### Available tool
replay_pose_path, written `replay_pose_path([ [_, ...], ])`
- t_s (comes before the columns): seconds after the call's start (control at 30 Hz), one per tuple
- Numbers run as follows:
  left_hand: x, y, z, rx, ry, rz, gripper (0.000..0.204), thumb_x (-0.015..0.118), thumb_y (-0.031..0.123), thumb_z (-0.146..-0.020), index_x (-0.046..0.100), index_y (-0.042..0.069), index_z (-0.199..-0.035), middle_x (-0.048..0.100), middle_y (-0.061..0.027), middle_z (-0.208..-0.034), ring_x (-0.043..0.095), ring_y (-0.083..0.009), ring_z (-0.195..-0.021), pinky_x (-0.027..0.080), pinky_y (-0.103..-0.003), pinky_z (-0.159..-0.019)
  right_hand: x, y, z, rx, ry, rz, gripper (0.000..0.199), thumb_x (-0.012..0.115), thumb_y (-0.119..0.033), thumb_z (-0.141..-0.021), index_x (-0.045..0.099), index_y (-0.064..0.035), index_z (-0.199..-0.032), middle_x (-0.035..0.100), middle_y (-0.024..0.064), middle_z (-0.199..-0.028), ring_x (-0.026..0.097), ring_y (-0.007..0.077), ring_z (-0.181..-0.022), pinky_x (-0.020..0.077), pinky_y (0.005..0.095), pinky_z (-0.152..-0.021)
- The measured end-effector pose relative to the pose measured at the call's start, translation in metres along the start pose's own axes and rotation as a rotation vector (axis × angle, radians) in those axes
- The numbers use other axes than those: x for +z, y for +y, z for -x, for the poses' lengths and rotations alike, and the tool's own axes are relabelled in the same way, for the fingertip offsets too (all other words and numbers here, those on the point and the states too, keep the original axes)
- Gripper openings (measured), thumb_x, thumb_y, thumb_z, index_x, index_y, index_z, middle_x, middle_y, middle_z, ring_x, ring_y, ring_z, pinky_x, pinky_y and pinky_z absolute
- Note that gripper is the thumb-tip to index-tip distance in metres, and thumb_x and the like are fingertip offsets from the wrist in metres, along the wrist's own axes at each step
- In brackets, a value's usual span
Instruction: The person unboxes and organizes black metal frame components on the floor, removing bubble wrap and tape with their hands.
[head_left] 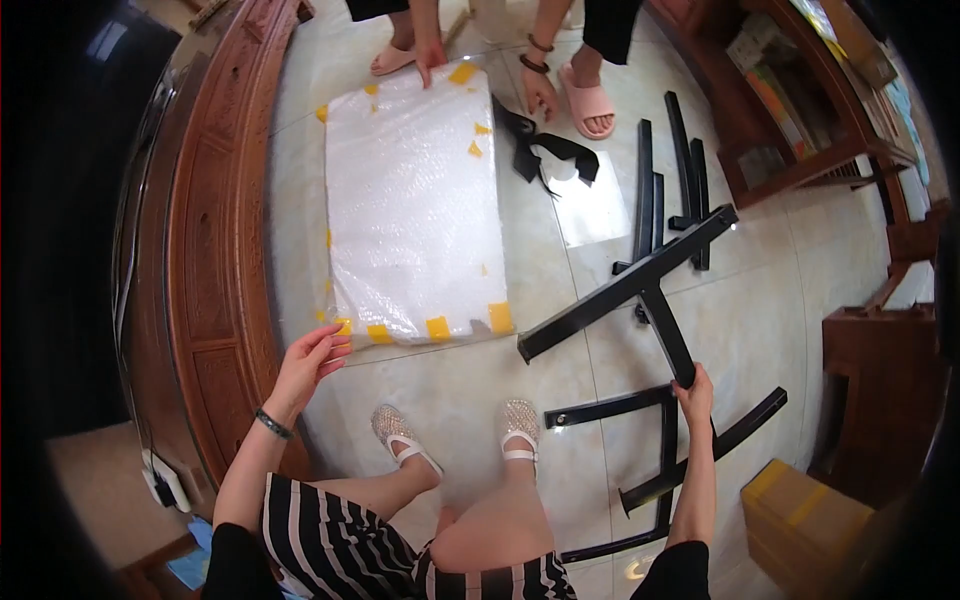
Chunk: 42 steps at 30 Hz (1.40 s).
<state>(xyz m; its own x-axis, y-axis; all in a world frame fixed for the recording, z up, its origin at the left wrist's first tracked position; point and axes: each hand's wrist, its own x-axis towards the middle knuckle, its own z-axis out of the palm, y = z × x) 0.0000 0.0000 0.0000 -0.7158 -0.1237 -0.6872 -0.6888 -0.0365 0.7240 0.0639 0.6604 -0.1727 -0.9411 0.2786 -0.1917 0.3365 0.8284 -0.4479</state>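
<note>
A flat rectangular panel (415, 200) in bubble wrap, with yellow tape along its edges, lies on the floor ahead of me. At its near left corner is my left hand (318, 358), fingers loosely stretched toward the tape; whether they touch the wrap I cannot tell. On the right, my right hand (696, 395) is closed around the post of a black metal leg frame (668, 330). That frame has a long bar at its far end and another at its near end. Beneath it lies a second black metal frame (610, 405) with similar bars.
Another person's hand (430, 62) touches the panel's far edge; their other hand (541, 97) hangs above black parts (570, 155) and a white sheet (590, 215). Several black bars (645, 190) lie beyond the frame. Wooden cabinets (215, 300) line the left; a carton (805, 520) stands near right.
</note>
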Motion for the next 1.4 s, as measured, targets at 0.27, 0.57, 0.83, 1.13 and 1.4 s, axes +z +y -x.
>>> replay_pose_path([
  [0.27,0.009,-0.026,-0.018,0.004,-0.089,-0.04,0.037,0.049,0.023,-0.098,0.05,0.005,-0.131,0.06,-0.0064,-0.12,0.058,-0.0127,-0.108,0.048,-0.023,-0.086,-0.025,-0.105,0.005,-0.163,-0.018,0.061,0.045,0.075,-0.012,-0.067,0.055,-0.0052,-0.107,0.059,0.0165,-0.09,0.057,0.0377,-0.089,0.0472,0.0428,-0.075],
  [0.57,0.026,-0.076,-0.033,-0.061,-0.175,-0.164,0.048,0.051,0.03,-0.097,0.042,0.006,-0.138,0.052,-0.006,-0.133,0.046,-0.0122,-0.122,0.038,-0.028,-0.098,0.0,-0.176,-0.006,-0.337,-0.161,0.218,0.043,0.076,-0.014,-0.064,0.058,-0.0107,-0.102,0.059,0.0105,-0.085,0.059,0.032,-0.086,0.0493,0.0417,-0.071],
  [0.83,0.023,-0.116,-0.044,-0.026,-0.306,-0.174,0.062,0.053,0.033,-0.096,0.029,0.0,-0.143,0.044,-0.0144,-0.139,0.04,-0.0181,-0.128,0.03,-0.029,-0.107,0.036,-0.233,-0.025,-0.526,-0.287,0.223,0.038,0.075,-0.016,-0.064,0.057,-0.0116,-0.097,0.058,0.0095,-0.08,0.059,0.031,-0.08,0.0498,0.0422,-0.067],
  [1.13,0.012,-0.13,-0.045,-0.031,-0.218,0.134,0.041,0.064,0.02,-0.09,0.047,0.001,-0.122,0.06,-0.0039,-0.094,0.06,-0.0107,-0.081,0.051,-0.026,-0.073,0.079,-0.309,-0.038,-0.696,-0.456,0.22,0.034,0.073,-0.015,-0.065,0.055,-0.0098,-0.093,0.059,0.0118,-0.081,0.06,0.0333,-0.081,0.0496,0.0447,-0.068],
  [1.4,-0.005,-0.148,-0.04,-0.083,0.038,0.318,0.029,0.065,0.023,-0.089,0.049,0.004,-0.103,0.059,-0.007,-0.078,0.061,-0.0149,-0.066,0.052,-0.028,-0.062,0.118,-0.378,-0.074,-0.841,-0.607,0.309,0.035,0.073,-0.017,-0.067,0.055,-0.0088,-0.096,0.062,0.0148,-0.087,0.06,0.0354,-0.085,0.0503,0.045,-0.07],
])
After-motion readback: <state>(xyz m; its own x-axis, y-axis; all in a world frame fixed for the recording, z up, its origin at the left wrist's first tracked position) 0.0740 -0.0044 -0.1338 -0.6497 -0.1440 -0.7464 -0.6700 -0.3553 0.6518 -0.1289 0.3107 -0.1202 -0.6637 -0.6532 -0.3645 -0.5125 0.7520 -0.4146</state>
